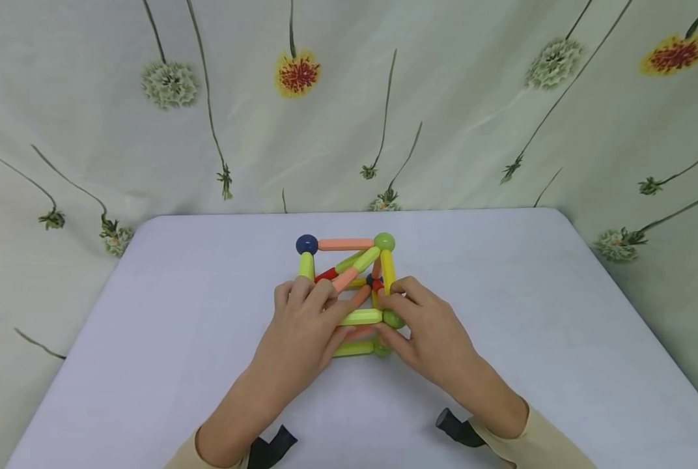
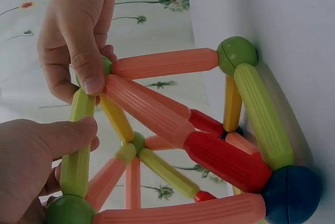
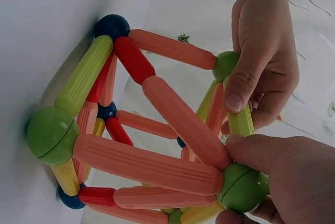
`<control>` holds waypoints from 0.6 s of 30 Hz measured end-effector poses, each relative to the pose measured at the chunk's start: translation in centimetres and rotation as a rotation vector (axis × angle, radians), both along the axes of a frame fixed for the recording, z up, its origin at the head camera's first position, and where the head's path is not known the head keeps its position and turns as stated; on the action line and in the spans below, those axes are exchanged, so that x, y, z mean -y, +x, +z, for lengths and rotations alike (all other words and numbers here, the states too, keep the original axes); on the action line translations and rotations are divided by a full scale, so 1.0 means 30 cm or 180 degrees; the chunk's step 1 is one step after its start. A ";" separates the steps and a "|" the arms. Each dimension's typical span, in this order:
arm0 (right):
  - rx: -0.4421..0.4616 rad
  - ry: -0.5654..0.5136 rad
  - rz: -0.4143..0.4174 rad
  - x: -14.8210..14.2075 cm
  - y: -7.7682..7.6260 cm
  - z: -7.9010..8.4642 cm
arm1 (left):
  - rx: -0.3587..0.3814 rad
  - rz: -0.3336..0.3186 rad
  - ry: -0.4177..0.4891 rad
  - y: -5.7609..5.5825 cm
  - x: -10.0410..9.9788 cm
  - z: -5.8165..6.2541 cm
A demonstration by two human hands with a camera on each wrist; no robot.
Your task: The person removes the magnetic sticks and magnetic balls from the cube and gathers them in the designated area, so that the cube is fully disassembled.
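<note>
A cube-like frame of magnetic sticks and balls stands on the table, with a dark blue ball (image 1: 307,244) and a green ball (image 1: 385,241) at its back top corners. My left hand (image 1: 302,319) holds the front top edge, its thumb along a yellow-green stick (image 2: 78,150). At that stick's right end, my right hand (image 1: 433,326) pinches a green corner ball (image 3: 243,187) between thumb and fingers. Two-part diagonals of a salmon stick (image 3: 183,119) and a red stick (image 3: 134,59) cross the sides. In the head view my left hand hides the front left corner.
The frame stands on a white table (image 1: 530,312). Behind the table hangs a pale cloth (image 1: 454,85) printed with flowers. Black straps (image 1: 460,430) show near both sleeves at the front edge.
</note>
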State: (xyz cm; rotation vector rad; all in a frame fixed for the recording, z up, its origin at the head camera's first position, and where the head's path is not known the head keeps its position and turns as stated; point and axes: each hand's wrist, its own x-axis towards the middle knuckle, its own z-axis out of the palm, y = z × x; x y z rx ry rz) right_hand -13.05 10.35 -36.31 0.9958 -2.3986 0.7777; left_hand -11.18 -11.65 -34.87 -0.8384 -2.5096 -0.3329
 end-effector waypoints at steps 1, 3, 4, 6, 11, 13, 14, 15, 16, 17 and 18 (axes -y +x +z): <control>-0.0005 -0.0007 0.0000 0.000 0.000 0.000 | 0.0008 0.0004 0.0004 0.001 0.002 0.001; -0.0006 -0.0018 -0.0001 0.000 0.001 0.000 | 0.0022 0.0004 0.0026 0.002 0.004 0.003; -0.0001 -0.0018 -0.0003 -0.001 0.002 0.001 | 0.0021 0.0002 0.0033 0.002 0.003 0.003; 0.0014 -0.0016 -0.0008 -0.002 0.003 0.000 | 0.0010 -0.0006 0.0051 0.002 0.003 0.002; 0.0013 -0.0046 -0.0007 -0.004 0.004 -0.002 | -0.0019 -0.0014 0.0081 0.002 0.003 -0.002; 0.0007 -0.0053 -0.0010 -0.006 0.005 -0.002 | -0.0015 -0.0013 0.0076 0.002 0.003 -0.003; 0.0006 -0.0057 -0.0010 -0.006 0.006 -0.003 | -0.0011 -0.0011 0.0072 0.002 0.003 -0.003; 0.0009 -0.0055 -0.0018 -0.007 0.007 -0.002 | -0.0005 -0.0009 0.0071 0.002 0.003 -0.003; 0.0013 -0.0051 -0.0025 -0.008 0.009 -0.002 | -0.0001 -0.0008 0.0071 0.002 0.003 -0.003; 0.0014 -0.0049 -0.0031 -0.009 0.010 -0.001 | 0.0001 -0.0009 0.0066 0.003 0.003 -0.003; 0.0013 -0.0047 -0.0032 -0.011 0.011 0.000 | 0.0006 -0.0012 0.0067 0.003 0.003 -0.002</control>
